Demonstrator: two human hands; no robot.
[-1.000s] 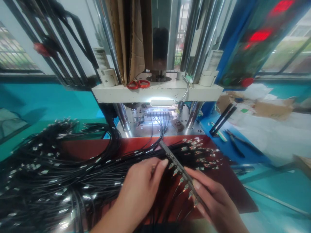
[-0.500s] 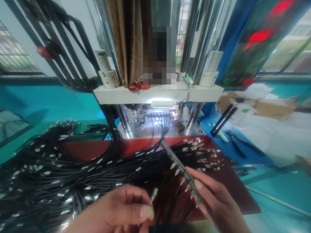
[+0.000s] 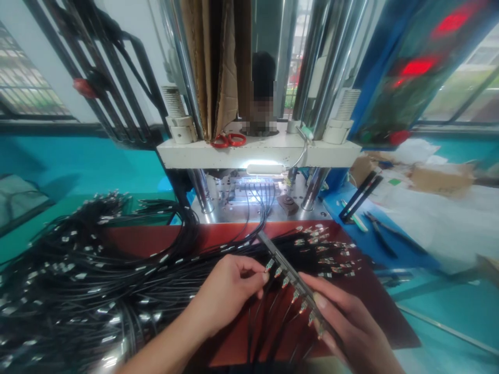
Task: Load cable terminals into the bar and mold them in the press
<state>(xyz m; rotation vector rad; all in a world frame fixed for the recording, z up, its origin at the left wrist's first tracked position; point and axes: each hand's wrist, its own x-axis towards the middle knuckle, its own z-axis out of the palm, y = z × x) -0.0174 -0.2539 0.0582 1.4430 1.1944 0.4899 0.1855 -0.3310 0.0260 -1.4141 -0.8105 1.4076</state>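
My right hand (image 3: 343,317) grips the lower end of a long dark metal bar (image 3: 288,271), which slants up to the left. Several cable connectors (image 3: 295,296) sit in a row along the bar's left edge, their black cables trailing down. Thumb and forefinger of my left hand (image 3: 234,285) pinch a cable connector (image 3: 269,265) at the upper end of that row, against or very close to the bar. Beneath both hands lies a bundle of black cables (image 3: 156,272) with metal ends on a dark red board (image 3: 374,311).
A press (image 3: 257,155) stands ahead, with a lit lamp (image 3: 266,169) and several cables running into its lower fixture (image 3: 249,193). Red-handled scissors (image 3: 230,139) rest on its crossbeam. At the right, pliers (image 3: 380,234) lie on a blue surface. A control panel (image 3: 417,67) glows red.
My left hand has moved up and right, carrying the connector from below the bar to the upper end of its row. My right hand and the bar have barely moved.
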